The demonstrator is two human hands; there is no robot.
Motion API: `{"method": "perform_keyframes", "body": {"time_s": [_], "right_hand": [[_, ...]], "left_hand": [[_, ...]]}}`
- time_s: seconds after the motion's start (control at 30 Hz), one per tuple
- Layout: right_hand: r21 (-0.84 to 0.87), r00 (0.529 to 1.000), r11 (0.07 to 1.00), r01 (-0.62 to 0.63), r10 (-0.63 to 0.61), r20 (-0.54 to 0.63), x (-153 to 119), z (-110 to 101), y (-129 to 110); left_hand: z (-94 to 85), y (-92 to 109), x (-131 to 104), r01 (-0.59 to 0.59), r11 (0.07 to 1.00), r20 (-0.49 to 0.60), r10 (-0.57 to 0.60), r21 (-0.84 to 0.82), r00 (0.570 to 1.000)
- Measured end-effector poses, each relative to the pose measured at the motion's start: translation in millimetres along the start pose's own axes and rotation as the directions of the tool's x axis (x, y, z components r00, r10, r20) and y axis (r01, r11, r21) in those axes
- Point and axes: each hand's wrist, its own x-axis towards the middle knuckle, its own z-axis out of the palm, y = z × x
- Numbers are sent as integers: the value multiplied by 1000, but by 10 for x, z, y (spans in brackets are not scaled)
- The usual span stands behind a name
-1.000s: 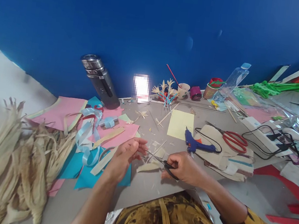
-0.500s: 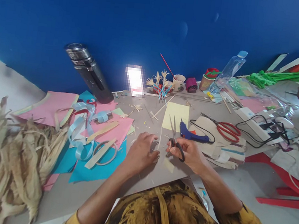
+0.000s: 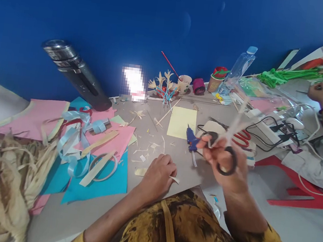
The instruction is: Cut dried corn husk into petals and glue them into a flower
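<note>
My left hand (image 3: 159, 175) rests low on the table near the front edge, fingers curled closed. A pale husk strip (image 3: 174, 180) sticks out from under its fingers on the right, and a thin pale strand (image 3: 163, 144) rises above the knuckles. Their middle parts are hidden by the hand. My right hand (image 3: 232, 165) is raised over the right side of the table, its fingers in the black handles of a pair of scissors (image 3: 228, 160). The scissor blades point up and away, smeared by motion. Left of that hand lies a blue glue gun (image 3: 191, 138).
Yellow paper (image 3: 182, 121), small husk scraps and husk flowers (image 3: 166, 84) lie or stand ahead. On the left are dried corn husks (image 3: 3, 188), blue ribbon, a tape roll (image 3: 102, 178) and a dark flask (image 3: 78, 77). A power strip (image 3: 271, 134) and another person's hands (image 3: 322, 93) are at right.
My right hand has lifted the scissors up and to the right, away from my left hand. The left hand has turned down and curled closed. The view has shifted right.
</note>
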Motion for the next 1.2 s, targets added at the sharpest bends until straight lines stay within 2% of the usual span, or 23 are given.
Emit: {"method": "perform_keyframes", "body": {"time_s": [0.07, 0.1, 0.13, 0.2, 0.23, 0.3, 0.4, 0.5, 0.57, 0.6, 0.63, 0.7, 0.8, 0.87, 0.97, 1.1, 1.2], "right_hand": [[119, 995, 989, 91, -85, -53, -38, -114, -84], [152, 994, 983, 104, -97, -51, -47, -160, -103], [154, 997, 985, 76, -75, -15, -50, -195, -106], [114, 997, 993, -6, -3, 80, -35, -214, -62], [89, 991, 995, -45, 33, 132, -20, -192, -19], [57, 971, 991, -123, 108, 214, 21, -82, 94], [43, 942, 969, -243, 225, 250, 92, 214, 265], [138, 896, 933, -332, 267, 355, 160, 532, 359], [232, 855, 893, -386, 252, 453, 205, 694, 375], [262, 851, 882, -392, 239, 468, 230, 757, 379], [269, 863, 887, -375, 229, 451, 254, 809, 383], [189, 921, 940, -283, 211, 328, 304, 892, 402], [-66, 989, 993, -102, 108, 99, 357, 982, 443], [-205, 999, 978, -25, 28, 15, 368, 1023, 450], [-272, 1000, 962, 4, 0, 16, 359, 1040, 417], [-160, 985, 984, -83, 106, 137, 363, 957, 369], [55, 958, 983, -177, 159, 237, 396, 846, 357]], "left_hand": [[-83, -27, 5, 21, 986, -121, -42, -167, 992], [-146, -53, 7, 59, 958, -180, -113, -282, 977], [-222, -88, 7, 104, 907, -227, -211, -409, 951], [-396, -183, -6, 164, 732, -242, -415, -661, 877], [-486, -235, -20, 147, 636, -244, -485, -757, 840], [-647, -326, -62, 61, 466, -237, -553, -882, 799], [-803, -378, -141, -39, 341, -242, -580, -939, 778], [-857, -348, -212, -28, 307, -202, -552, -951, 809], [-859, -317, -256, -15, 298, -174, -516, -955, 839], [-853, -299, -278, -23, 292, -172, -493, -956, 853], [-842, -278, -299, -39, 286, -175, -465, -957, 868], [-800, -221, -329, -50, 277, -163, -403, -960, 900], [-678, -97, -320, 8, 317, -112, -359, -949, 926], [-577, -19, -276, 56, 380, -91, -357, -923, 930], [-464, 41, -216, 99, 434, -72, -361, -896, 930], [-476, 7, -282, 90, 351, -37, -337, -932, 941], [-581, -57, -424, 176, 362, 131, -146, -915, 981]]}}
